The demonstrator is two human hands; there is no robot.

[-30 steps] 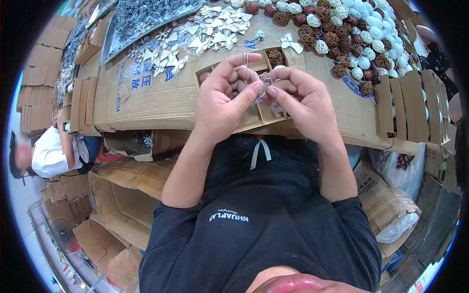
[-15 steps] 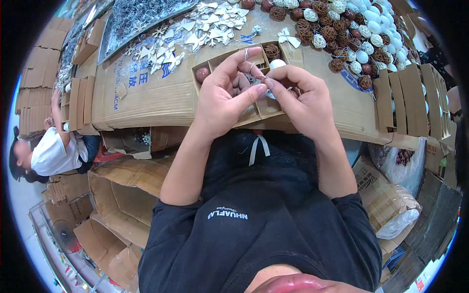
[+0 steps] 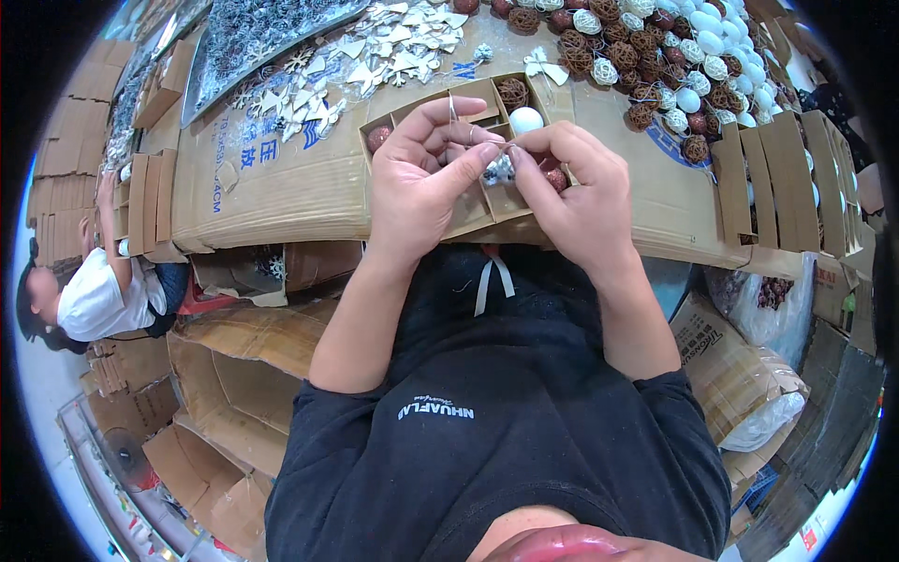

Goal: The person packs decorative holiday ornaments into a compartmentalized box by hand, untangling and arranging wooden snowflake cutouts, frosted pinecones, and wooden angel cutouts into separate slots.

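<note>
Both hands meet over a shallow divided cardboard box (image 3: 511, 200) at the table's front edge. My left hand (image 3: 412, 192) pinches a thin string between thumb and fingers, with a loop of it round a raised finger. My right hand (image 3: 585, 187) pinches the same string beside it, the fingertips of both hands almost touching. Just below them shows a small silvery-white ornament (image 3: 499, 170), partly hidden; whether it hangs from the string I cannot tell. In the box are a white ball (image 3: 525, 120), a brown wicker ball (image 3: 512, 92) and red-brown glitter balls (image 3: 377, 138), one beside my right thumb.
White wooden cut-outs (image 3: 398, 47) lie heaped beyond the box, beside a tray of frosted pieces (image 3: 253, 42). Strung balls (image 3: 646, 56) pile up at the far right. Divided boxes (image 3: 791, 183) stand at the right edge. A person in a white shirt (image 3: 98, 298) works at left.
The box has shifted slightly left and nearer the far side. My hands have tilted a little, and more of the silvery ornament and the nearby glitter ball now shows below the fingertips.
</note>
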